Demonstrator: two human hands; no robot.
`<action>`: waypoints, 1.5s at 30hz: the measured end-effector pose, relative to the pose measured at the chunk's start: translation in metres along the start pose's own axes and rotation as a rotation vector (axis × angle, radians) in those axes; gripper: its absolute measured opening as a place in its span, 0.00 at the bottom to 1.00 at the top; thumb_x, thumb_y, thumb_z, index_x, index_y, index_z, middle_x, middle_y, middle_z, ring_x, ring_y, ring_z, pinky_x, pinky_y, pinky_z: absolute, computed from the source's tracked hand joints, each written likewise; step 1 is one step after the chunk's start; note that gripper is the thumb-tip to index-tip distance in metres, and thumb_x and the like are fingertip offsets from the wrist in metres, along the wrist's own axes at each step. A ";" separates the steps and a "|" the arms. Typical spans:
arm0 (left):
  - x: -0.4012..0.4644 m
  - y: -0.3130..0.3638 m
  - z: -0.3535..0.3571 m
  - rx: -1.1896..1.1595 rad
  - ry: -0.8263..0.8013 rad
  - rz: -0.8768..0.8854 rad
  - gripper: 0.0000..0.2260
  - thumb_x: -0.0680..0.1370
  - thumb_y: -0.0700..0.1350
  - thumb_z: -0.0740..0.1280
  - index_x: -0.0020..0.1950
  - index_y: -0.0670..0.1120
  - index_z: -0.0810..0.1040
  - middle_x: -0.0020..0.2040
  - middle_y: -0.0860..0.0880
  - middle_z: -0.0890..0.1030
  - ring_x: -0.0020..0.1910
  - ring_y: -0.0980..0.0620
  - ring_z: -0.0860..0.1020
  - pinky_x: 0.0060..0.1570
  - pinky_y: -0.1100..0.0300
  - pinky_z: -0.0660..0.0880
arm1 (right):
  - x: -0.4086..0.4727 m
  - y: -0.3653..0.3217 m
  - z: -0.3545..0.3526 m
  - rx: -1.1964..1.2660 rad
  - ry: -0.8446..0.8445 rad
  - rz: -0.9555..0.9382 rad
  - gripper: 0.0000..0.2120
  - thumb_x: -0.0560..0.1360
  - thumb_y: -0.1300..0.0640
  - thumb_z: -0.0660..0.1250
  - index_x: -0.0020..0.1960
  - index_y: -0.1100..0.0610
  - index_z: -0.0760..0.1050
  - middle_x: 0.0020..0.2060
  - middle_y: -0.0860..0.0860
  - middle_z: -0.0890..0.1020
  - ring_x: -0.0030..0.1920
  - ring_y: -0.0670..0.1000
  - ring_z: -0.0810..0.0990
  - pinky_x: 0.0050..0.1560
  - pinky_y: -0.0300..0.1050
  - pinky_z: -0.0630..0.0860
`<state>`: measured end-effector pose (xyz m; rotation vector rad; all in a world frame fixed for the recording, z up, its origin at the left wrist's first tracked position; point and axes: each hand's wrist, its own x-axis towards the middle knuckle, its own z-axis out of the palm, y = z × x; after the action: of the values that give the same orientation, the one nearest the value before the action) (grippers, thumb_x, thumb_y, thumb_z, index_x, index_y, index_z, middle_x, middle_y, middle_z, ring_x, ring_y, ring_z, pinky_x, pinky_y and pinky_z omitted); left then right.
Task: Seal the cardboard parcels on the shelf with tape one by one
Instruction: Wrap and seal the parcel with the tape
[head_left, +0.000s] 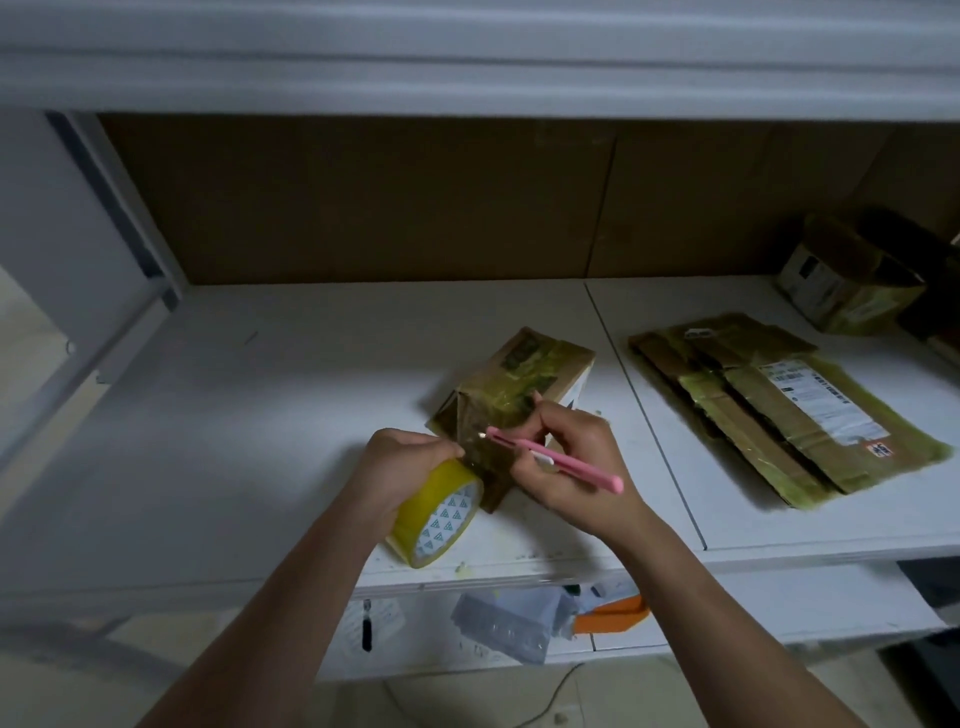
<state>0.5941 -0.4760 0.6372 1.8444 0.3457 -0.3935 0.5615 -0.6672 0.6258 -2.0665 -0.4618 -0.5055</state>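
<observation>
A small cardboard parcel (524, 379) wrapped in yellowish tape lies on the white shelf (291, 395), near its front edge. My left hand (400, 467) grips a yellow tape roll (439, 514) just in front of the parcel's near end. A strip of tape runs from the roll up onto the parcel. My right hand (571, 462) holds a pink knife (558, 457) like a pen. Its tip touches the stretched tape at the parcel's near corner.
A flattened, taped cardboard parcel (779, 405) with a white label lies to the right. Another small box (847, 280) stands at the far right back. Brown cardboard lines the back wall. A lower shelf holds grey bags (509, 623) and something orange (613, 616).
</observation>
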 end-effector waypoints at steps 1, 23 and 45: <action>0.000 0.000 0.000 -0.001 0.002 0.003 0.05 0.70 0.47 0.77 0.43 0.47 0.86 0.41 0.44 0.85 0.43 0.43 0.84 0.52 0.49 0.81 | 0.001 -0.001 0.000 -0.011 -0.008 -0.001 0.05 0.67 0.66 0.70 0.38 0.58 0.78 0.32 0.48 0.80 0.32 0.46 0.79 0.71 0.48 0.67; 0.005 -0.010 -0.017 0.023 0.016 0.055 0.04 0.72 0.49 0.75 0.39 0.50 0.85 0.31 0.54 0.84 0.31 0.55 0.82 0.29 0.65 0.72 | -0.016 -0.023 -0.039 0.069 0.498 0.102 0.07 0.71 0.62 0.64 0.44 0.52 0.77 0.37 0.45 0.80 0.38 0.46 0.79 0.37 0.38 0.74; -0.017 -0.017 -0.044 0.206 -0.090 0.318 0.08 0.76 0.52 0.71 0.39 0.56 0.87 0.38 0.54 0.86 0.38 0.57 0.84 0.39 0.63 0.78 | -0.023 -0.048 0.051 0.164 -0.176 0.534 0.12 0.78 0.50 0.67 0.53 0.56 0.83 0.43 0.47 0.84 0.42 0.40 0.80 0.42 0.31 0.72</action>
<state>0.5755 -0.4296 0.6432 2.0340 -0.0544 -0.2980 0.5265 -0.6030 0.6227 -1.9767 -0.0363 0.0308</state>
